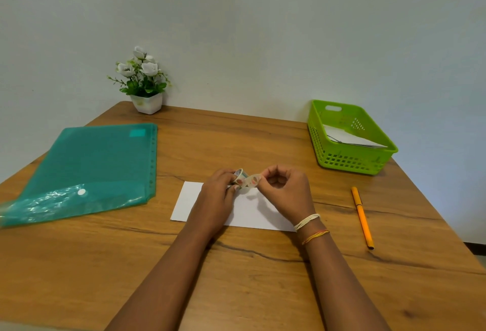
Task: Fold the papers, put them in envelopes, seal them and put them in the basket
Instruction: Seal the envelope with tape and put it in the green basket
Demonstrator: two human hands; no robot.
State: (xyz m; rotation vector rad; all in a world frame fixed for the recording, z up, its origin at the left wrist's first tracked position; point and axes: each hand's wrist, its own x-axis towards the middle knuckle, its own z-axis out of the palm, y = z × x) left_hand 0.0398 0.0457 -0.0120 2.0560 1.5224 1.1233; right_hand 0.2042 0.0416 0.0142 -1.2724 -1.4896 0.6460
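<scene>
Patterned washi-type tape roll [241, 174], thin & light: my left hand [218, 194] pinches the roll, my right hand [285, 188] pinches the free tape end [253, 181], a short strip stretched betw. them just above the envelope. White envelope [244, 209] lies flat near the middle of the wooden table [236, 278], slightly toward the front edge, partly under both hands. Green basket [349, 137] at the back-right corner holds what looks like earlier envelopes. I judge the tape flimsy, sticky on one face, apt to curl or cling to fingers; best held by the very tip & the roll's rim, kept taut. Envelope: light, semi-stiff paper, slides easily on the wood; hold by a long edge, press flap flat before taping. Teal plastic folder [86, 170] toward the left edge; orange pen [362, 216] near the right edge; potted white flowers [143, 81] at the back-left corner.
</scene>
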